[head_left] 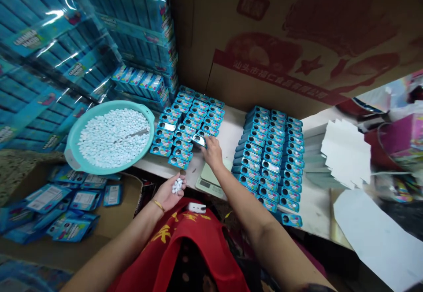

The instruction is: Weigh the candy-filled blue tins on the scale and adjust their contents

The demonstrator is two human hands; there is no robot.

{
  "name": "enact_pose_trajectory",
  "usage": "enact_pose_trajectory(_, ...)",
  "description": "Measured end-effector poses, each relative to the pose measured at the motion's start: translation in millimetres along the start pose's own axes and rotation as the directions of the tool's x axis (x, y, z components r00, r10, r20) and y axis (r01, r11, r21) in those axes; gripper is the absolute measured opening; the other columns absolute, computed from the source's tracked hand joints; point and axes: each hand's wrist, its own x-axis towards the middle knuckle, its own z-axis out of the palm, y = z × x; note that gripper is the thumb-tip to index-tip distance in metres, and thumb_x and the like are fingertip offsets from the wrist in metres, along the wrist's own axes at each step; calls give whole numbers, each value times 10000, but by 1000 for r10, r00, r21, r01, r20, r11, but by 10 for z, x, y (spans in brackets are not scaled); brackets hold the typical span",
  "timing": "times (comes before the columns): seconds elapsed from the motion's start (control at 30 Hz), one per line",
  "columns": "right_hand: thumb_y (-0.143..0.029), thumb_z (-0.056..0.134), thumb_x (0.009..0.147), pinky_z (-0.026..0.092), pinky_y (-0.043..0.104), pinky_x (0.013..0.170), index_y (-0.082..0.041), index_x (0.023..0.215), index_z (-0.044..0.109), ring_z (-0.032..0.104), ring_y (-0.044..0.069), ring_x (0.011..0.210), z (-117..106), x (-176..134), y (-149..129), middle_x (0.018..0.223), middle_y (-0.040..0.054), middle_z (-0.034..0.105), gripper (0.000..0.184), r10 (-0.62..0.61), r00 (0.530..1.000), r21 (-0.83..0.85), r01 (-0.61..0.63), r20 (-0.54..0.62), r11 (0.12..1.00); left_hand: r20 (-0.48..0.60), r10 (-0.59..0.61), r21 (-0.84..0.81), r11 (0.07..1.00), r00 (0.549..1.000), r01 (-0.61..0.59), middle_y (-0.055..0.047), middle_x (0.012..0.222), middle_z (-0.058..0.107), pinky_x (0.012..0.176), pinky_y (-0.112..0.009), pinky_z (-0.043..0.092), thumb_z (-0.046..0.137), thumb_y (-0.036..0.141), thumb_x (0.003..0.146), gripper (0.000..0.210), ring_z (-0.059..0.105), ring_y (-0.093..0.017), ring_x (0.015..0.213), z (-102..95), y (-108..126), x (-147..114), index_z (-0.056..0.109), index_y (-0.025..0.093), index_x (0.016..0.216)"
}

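Note:
My left hand [168, 196] is cupped palm up near the table's front edge, with several small white candies [177, 186] lying in it. My right hand [214, 153] grips a small blue tin [198, 140] by its near end, fingers closed, at the corner of the left group of blue tins [183, 128]. Under my right wrist sits a small kitchen scale [209, 183], partly covered by the forearm. Left of the tins, a turquoise basin [74, 151] holds a heap of white candies [115, 138] with a dark flat utensil [134, 134] lying on top.
More blue tins [269, 167] stand in rows right of my forearm. Wrapped blue packs [132, 32] are stacked at the back left. A carton [109, 221] with blue packets lies lower left; a large cardboard box [264, 80] rises behind. White card sheets [346, 151] lie right.

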Motion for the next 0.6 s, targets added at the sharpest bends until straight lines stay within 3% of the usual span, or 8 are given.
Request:
enact_pose_trajectory(0.1, -266, 516, 806, 371, 299, 860, -161, 1206, 462, 394, 201, 1052, -27, -49, 85, 1181, 106, 454, 417, -31, 999, -30, 32, 16, 999, 14, -12, 23, 1000, 1000, 12, -32, 665, 521, 357, -139, 331, 465, 194, 821, 139, 490, -61, 500, -24, 2, -4, 539, 106, 744)
enact_pose_trajectory(0.17, -278, 501, 822, 360, 302, 877, -162, 1178, 491, 408, 192, 1045, -170, -270, 248, 1159, 102, 473, 375, -57, 998, -18, 56, -33, 998, 31, -14, 49, 999, 999, 13, -36, 678, 523, 359, -141, 338, 454, 193, 827, 146, 493, -64, 508, -35, 4, 27, 535, 107, 740)
enact_pose_trajectory(0.3, -296, 436, 860, 367, 329, 838, -153, 1025, 576, 466, 187, 953, -604, -1114, 630, 1003, 89, 542, 259, -1, 995, -47, -4, -102, 999, 35, -11, 148, 989, 999, 6, -15, 643, 498, 334, -113, 291, 485, 176, 813, 102, 458, -40, 467, -35, -27, 192, 526, 108, 747)
enact_pose_trajectory(0.4, -321, 510, 822, 373, 314, 753, -192, 953, 600, 483, 182, 861, -793, -1694, 747, 920, 56, 558, 205, 16, 998, -160, -5, 65, 987, 32, -24, 237, 971, 999, 16, 1, 602, 474, 311, -92, 237, 505, 143, 798, 81, 422, -20, 426, 34, -75, 396, 515, 102, 728)
enact_pose_trajectory(0.47, -320, 556, 792, 362, 305, 718, -204, 954, 597, 475, 184, 843, -791, -1899, 728, 921, 52, 553, 203, 44, 988, -263, -4, 145, 965, 40, -36, 273, 962, 999, 23, 2, 593, 470, 309, -89, 228, 512, 141, 793, 84, 418, -17, 419, 113, -105, 545, 511, 97, 721)
enact_pose_trajectory(0.6, -292, 558, 790, 340, 305, 690, -194, 982, 567, 459, 193, 838, -623, -2015, 633, 936, 62, 542, 216, 88, 986, -402, -23, 144, 916, 39, -27, 348, 937, 999, 11, 15, 571, 462, 312, -89, 219, 536, 150, 778, 55, 405, -13, 400, 246, -168, 788, 522, 100, 757)
